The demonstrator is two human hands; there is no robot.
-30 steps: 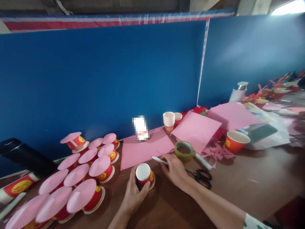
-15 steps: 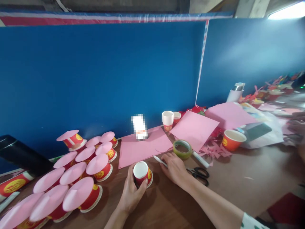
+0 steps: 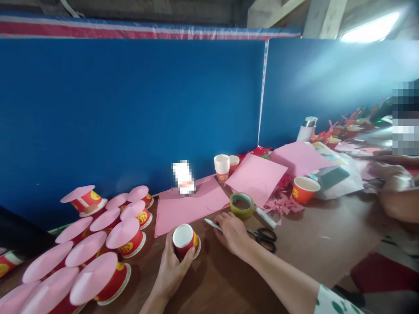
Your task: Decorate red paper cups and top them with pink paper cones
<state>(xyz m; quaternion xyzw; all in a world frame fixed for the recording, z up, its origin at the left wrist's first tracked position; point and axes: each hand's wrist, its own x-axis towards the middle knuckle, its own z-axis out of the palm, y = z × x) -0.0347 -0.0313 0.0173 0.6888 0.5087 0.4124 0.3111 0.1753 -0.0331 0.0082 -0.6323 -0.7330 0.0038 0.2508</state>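
My left hand [image 3: 175, 264] is wrapped around a red paper cup [image 3: 185, 250] with yellow print. The cup stands upside down on the table, its white base upward and a scalloped white edge at the bottom. Just to the right, my right hand [image 3: 231, 233] rests low over the table, fingers curled around a slim white pen [image 3: 212, 224] whose tip points left. Beside that hand are a roll of greenish tape [image 3: 241, 212], black-handled scissors [image 3: 266, 237] and a white tube [image 3: 266, 217]. A pink paper sheet [image 3: 183, 211] lies behind the cup.
Several upturned red cups topped with pink paper discs [image 3: 94, 277] fill the left side. A black cylinder [image 3: 22, 233] leans there. Behind stand a phone [image 3: 183, 176], stacked cups [image 3: 221, 165] and a blue partition [image 3: 131, 109]. Rightward are an open cup [image 3: 305, 192] and another person's hand [image 3: 399, 192].
The view has swung slightly right, so the table things appear further left and the other person's arm shows more. Both my hands keep the same hold on the cup and the pen.
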